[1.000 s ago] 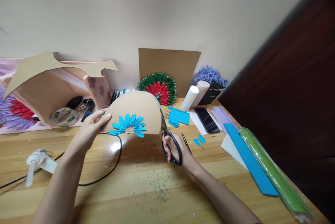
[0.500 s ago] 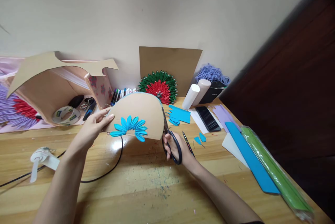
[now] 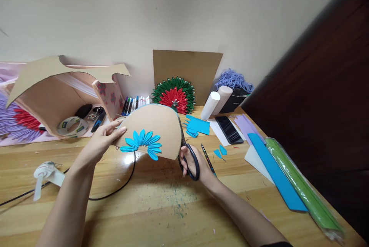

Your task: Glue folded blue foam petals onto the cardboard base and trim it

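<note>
A tan piece of cardboard (image 3: 161, 124) with a rounded top edge is held up above the table. My left hand (image 3: 108, 137) pinches its left side between thumb and fingers. Blue folded paper petals (image 3: 144, 139) form a half ring on its lower part. At the cardboard's right edge, my right hand (image 3: 193, 162) grips black-handled scissors (image 3: 196, 166), fingers through the loops. The blades run up along that edge; whether they are closed is hard to see. A thin blue rim shows behind the curved top.
A decorated pen (image 3: 208, 160) and blue paper scraps (image 3: 218, 154) lie right of the scissors. Behind are a red-green paper flower (image 3: 173, 97), markers (image 3: 135, 104) and a phone (image 3: 229, 129). A glue gun (image 3: 49, 172) with a black cord lies left; green wrapped paper (image 3: 302, 185) lies right.
The cardboard has tilted slightly, its lower right corner dropping a little. My right hand and the scissors stay at its right edge, almost unmoved. My left hand keeps its hold.
</note>
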`<state>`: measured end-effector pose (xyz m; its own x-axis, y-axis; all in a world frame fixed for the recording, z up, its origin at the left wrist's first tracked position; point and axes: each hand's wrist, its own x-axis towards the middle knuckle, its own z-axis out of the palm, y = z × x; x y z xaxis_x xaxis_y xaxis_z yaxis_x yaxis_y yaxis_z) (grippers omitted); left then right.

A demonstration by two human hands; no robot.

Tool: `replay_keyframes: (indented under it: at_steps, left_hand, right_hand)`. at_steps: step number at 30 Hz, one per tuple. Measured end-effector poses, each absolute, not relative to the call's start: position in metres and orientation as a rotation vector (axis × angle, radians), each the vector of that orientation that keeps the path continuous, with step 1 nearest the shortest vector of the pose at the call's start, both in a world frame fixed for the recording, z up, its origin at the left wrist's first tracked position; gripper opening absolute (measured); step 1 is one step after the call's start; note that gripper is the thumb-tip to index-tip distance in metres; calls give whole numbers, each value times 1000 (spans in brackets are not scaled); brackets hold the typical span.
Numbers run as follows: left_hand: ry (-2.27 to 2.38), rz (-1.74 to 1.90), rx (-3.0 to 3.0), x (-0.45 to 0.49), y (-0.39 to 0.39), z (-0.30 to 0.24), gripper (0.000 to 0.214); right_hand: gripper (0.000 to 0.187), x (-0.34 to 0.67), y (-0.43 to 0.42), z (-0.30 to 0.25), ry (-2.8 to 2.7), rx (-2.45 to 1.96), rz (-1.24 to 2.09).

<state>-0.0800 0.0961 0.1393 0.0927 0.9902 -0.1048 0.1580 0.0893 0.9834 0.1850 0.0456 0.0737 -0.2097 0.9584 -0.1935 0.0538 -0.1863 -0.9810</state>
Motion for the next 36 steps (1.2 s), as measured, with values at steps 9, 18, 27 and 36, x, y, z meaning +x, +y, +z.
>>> replay_keyframes:
  at_steps: [9, 18, 27, 36]
  left_hand:
    - [1344, 896, 1391, -90, 98, 134, 47]
    - [1303, 973, 1278, -97, 102, 134, 53]
    - [1292, 901, 1329, -94, 100, 132, 44]
    - [1249, 982, 1211, -107, 104, 130, 52]
  right_hand:
    - [72, 189, 46, 76, -1431, -1193, 1538]
    - [57, 194, 47, 67, -1440, -1293, 1554]
    - [69, 187, 46, 73, -1438, -1215, 1594]
    - [60, 207, 47, 69, -1584, -1301, 1561]
